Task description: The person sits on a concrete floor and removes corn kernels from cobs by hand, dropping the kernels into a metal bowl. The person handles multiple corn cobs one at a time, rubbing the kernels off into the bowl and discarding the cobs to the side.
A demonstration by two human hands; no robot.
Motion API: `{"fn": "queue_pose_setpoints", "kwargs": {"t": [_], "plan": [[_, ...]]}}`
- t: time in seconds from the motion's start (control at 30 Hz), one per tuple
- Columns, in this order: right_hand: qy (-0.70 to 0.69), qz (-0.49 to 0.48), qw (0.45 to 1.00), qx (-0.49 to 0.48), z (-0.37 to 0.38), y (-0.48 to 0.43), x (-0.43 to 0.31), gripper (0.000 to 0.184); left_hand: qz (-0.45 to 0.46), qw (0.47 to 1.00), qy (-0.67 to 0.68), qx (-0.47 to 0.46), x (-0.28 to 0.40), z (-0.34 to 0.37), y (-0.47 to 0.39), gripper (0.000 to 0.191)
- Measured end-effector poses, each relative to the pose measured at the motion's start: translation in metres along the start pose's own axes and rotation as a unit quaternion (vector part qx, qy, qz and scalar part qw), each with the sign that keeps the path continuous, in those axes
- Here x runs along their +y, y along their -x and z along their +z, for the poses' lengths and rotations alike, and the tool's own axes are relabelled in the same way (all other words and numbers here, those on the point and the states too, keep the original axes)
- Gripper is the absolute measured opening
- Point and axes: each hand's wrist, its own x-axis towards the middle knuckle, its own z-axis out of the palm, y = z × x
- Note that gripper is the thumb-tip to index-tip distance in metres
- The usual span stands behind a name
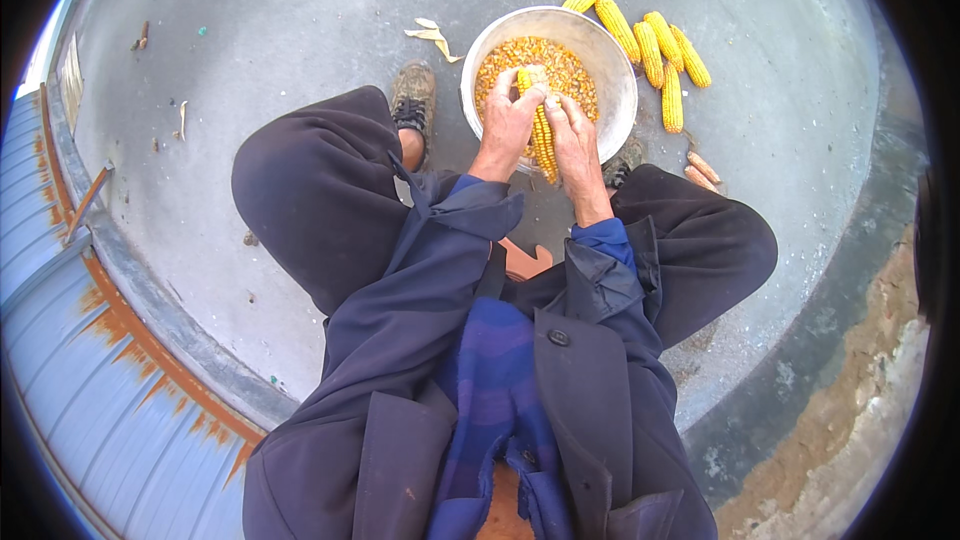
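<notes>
Over a round white bucket (622,105), both my hands grip one yellow ear of corn (543,141). My left hand (507,124) is on its left side, the thumb laid across the upper part of the ear. Against the right side presses my right hand (576,141), its thumb and fingertips close to the left thumb. Pale patches without kernels show at the ear's far end, while full rows remain on the near part. Loose corn kernels (499,60) cover the bucket's bottom; the hands hide some of them.
Several whole ears of corn (649,52) lie right of the bucket on the concrete floor (300,22). Nearer are stripped cobs (703,168). A dry husk (433,36) lies left of the bucket. My shoe (412,106) stands beside it. A rusty metal sheet (112,360) borders the left.
</notes>
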Motion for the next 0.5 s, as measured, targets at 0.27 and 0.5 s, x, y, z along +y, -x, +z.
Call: {"fn": "queue_pose_setpoints", "kwargs": {"t": [0.27, 0.5], "plan": [[0.097, -0.052, 0.993, 0.038, -0.008, -0.010, 0.011, 0.041, 0.004, 0.999, -0.019, -0.038, -0.009, -0.009, 0.000, 0.048], [0.114, -0.059, 0.990, 0.058, -0.011, -0.008, 0.017, 0.034, -0.004, 0.998, -0.038, -0.058, -0.021, -0.009, -0.008, 0.061]]}}
